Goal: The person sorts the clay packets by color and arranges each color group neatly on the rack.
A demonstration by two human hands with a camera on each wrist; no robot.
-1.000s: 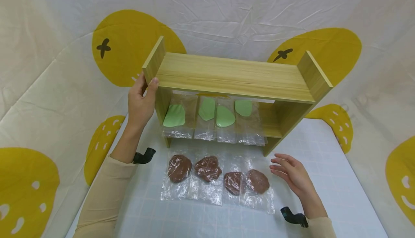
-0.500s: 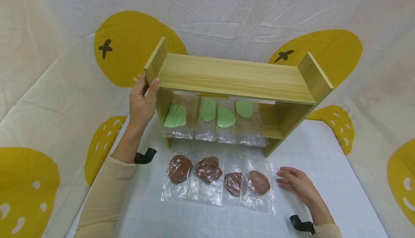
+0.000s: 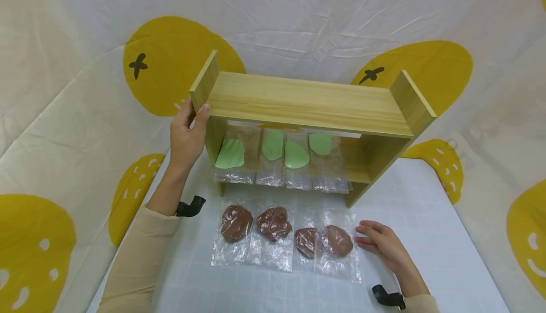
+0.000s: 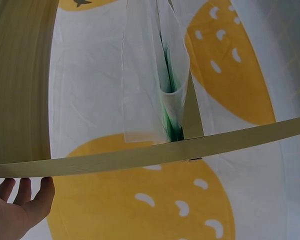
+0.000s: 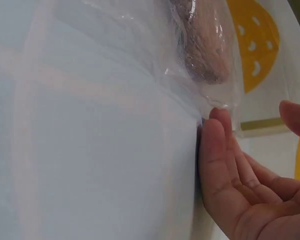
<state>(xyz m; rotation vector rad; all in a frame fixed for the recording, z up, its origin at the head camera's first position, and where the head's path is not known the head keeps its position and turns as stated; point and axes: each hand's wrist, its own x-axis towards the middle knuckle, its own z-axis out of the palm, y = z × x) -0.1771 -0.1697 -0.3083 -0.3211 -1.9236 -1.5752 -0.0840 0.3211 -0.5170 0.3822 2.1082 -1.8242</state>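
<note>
Pale blue cloth (image 3: 239, 294), wooden shelf (image 3: 307, 102), and we have a hand at either side!
Brown bags (image 3: 275, 251) lie in a row before the shelf; green bags (image 3: 272, 154) line its lower board (image 3: 357, 174), edges jutting past the front. Our left hand (image 3: 186, 135) pinches the shelf's left side between thumb and fingers: gently, we'd say, as a jolt could slide those green bags. And our right hand (image 3: 386, 247), fingers near together, thumb spread, grips nothing; its fingertips (image 5: 213, 137) meet the rightmost bag (image 3: 334, 265) at its edge, or nearly, we can't tell. Best touch? Slip under that plastic edge and pinch only there, well off the lump (image 3: 338, 242), which looks soft enough to dent.
</note>
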